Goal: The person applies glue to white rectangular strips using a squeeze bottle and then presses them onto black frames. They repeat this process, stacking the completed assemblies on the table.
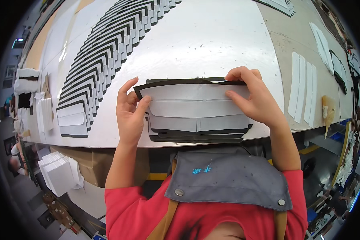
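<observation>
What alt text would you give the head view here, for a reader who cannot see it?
Seen from above, a person's left hand and right hand grip the two ends of a white curved piece atop a small stack of black-edged pieces at the near edge of a white table. A long overlapped row of similar pieces stretches away at left.

Both bare forearms rise from the lower edge toward the near edge of the tabletop. The left hand stands upright, fingers curled and pinched with the thumb. The right hand arches over, fingers bent downward, thumb pressing inward.
</observation>
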Available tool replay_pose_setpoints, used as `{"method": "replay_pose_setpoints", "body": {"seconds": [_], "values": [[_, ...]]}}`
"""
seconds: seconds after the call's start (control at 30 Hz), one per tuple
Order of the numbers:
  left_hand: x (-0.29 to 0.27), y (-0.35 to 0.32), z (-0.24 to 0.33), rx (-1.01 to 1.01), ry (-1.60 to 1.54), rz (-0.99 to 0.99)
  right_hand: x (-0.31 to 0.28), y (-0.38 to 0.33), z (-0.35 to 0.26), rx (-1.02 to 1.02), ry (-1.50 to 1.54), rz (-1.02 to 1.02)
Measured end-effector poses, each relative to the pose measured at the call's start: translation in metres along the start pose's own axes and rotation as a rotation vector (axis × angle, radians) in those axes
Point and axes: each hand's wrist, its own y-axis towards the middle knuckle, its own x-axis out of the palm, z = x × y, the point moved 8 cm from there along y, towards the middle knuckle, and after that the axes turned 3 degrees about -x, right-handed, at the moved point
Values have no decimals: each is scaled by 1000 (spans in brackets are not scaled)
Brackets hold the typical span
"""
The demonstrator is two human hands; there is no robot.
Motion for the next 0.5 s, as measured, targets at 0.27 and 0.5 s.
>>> {"method": "replay_pose_setpoints", "body": {"seconds": [0.27,0.5], "values": [[-1,-6,2,-27,-77,-40,-4,-9,6,55,-16,16],[5,3,-2,-34,-22,-11,-20,-24,50,279,77,13]]}}
